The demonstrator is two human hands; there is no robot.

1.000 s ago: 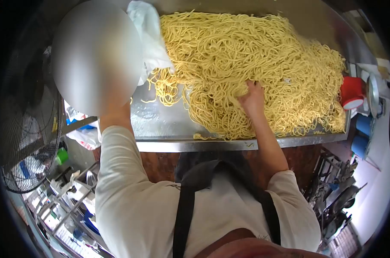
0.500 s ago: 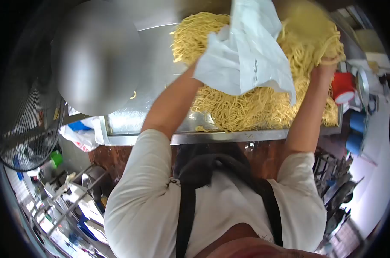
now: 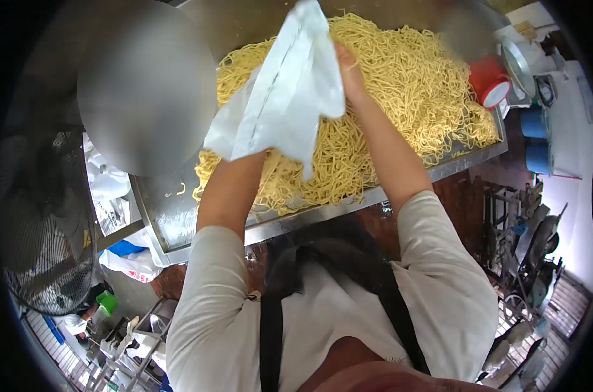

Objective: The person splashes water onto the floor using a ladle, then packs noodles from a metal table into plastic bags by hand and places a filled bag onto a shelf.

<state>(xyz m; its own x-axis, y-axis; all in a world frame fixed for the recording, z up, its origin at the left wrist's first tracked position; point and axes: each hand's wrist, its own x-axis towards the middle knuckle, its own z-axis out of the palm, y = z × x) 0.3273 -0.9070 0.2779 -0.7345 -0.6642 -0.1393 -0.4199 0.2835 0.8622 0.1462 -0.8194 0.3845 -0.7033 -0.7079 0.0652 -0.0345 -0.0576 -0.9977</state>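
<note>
A white plastic bag (image 3: 277, 91) is held up over a wide spread of yellow noodles (image 3: 401, 85). My left forearm (image 3: 231, 189) runs up beneath the bag, which covers my left hand; that hand appears closed on it. At the bag's right edge is my right hand (image 3: 350, 70), its fingers curled against the plastic and partly hidden behind it. The noodles lie loose in a shallow metal tray (image 3: 277, 230), heaped across its middle and right side. Some strands rest close to the front rim, under both arms.
A large blurred grey disc (image 3: 146, 91) blocks the upper left. Below it stands a caged fan (image 3: 48, 228). A red container (image 3: 489, 81) sits past the tray's right end, with blue containers (image 3: 537, 140) beyond. A plastic sack (image 3: 133, 258) hangs by the left corner.
My right hand has come out of the noodles and moved left to the bag. The bag has shifted left with my left arm. The view has turned, showing more of the noodles.
</note>
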